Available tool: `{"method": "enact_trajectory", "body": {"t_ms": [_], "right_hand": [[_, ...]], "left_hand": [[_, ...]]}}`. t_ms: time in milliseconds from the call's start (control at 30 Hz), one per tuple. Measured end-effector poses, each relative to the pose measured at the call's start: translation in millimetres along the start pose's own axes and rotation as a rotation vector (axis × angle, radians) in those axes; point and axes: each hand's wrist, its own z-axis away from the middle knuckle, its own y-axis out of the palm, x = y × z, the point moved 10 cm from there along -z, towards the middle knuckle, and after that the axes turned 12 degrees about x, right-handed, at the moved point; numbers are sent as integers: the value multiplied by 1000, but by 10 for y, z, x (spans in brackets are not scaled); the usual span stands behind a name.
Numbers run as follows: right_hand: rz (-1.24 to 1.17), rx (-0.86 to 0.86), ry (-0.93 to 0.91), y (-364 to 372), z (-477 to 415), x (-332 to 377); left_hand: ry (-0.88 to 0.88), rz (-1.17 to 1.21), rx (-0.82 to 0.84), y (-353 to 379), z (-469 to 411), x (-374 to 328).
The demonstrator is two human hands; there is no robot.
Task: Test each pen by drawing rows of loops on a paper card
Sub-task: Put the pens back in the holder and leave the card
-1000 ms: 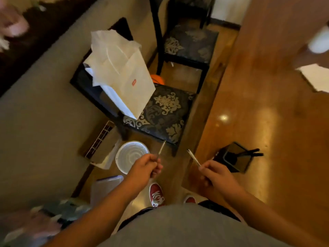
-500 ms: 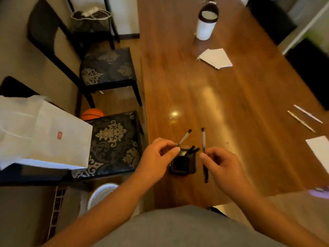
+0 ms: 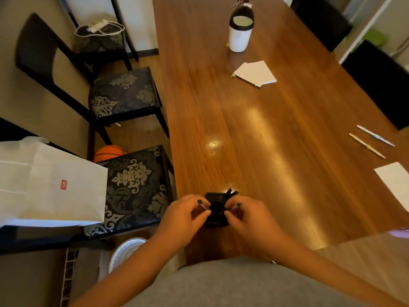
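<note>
Seemingly the pens are being handled at the black holder (image 3: pixel 213 197), lower centre. The left hand (image 3: pixel 183 218) pinches the first pen (image 3: pixel 200 201) and the right hand (image 3: pixel 250 220) pinches the second pen (image 3: pixel 239 204). Next, one pen probably must travel to the paper card (image 3: pixel 396 182) at the right edge.

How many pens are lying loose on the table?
2. A white pen and a yellowish pen lie side by side near the right edge. Left hand and right hand each grip another over the black holder, which may hide more.
</note>
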Motion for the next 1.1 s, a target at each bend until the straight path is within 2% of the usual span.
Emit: {"method": "enact_trajectory", "body": {"t_ms": [233, 367, 700, 1100], "right_hand": [[414, 93, -135, 314, -128, 230], [516, 130, -101, 441, -195, 264], [577, 170, 5, 587, -217, 262], [517, 154, -23, 543, -169, 300]], "left_hand": [[-16, -35, 59, 166, 48, 140], [-17, -53, 94, 247, 23, 161], [-12, -124, 172, 337, 6, 181], [12, -57, 154, 278, 148, 233]]}}
